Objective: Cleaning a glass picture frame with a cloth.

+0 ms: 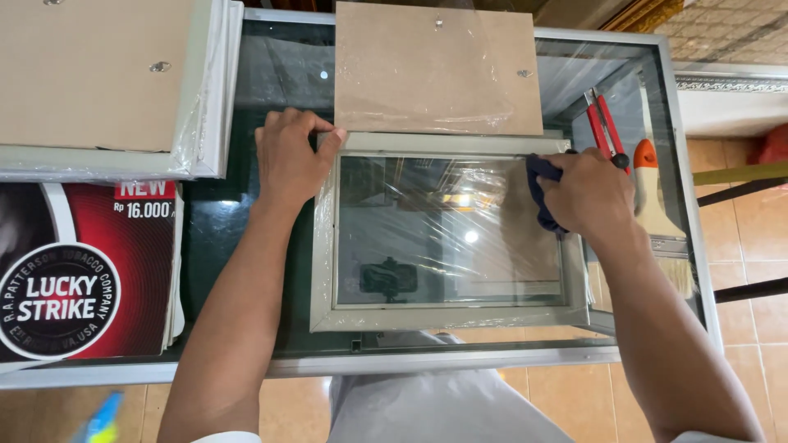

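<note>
Mid-wipe, probably; right hand bunched around a dark blue cloth on the picture frame glass; left hand pressed flat, pinning the frame's far-left corner; beyond the knuckles, backing board still off.

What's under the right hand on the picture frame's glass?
A dark blue cloth sits bunched under the right hand, pressed on the glass near the picture frame's upper right corner. Most of the cloth and the glass beneath it are covered by the hand.
</note>
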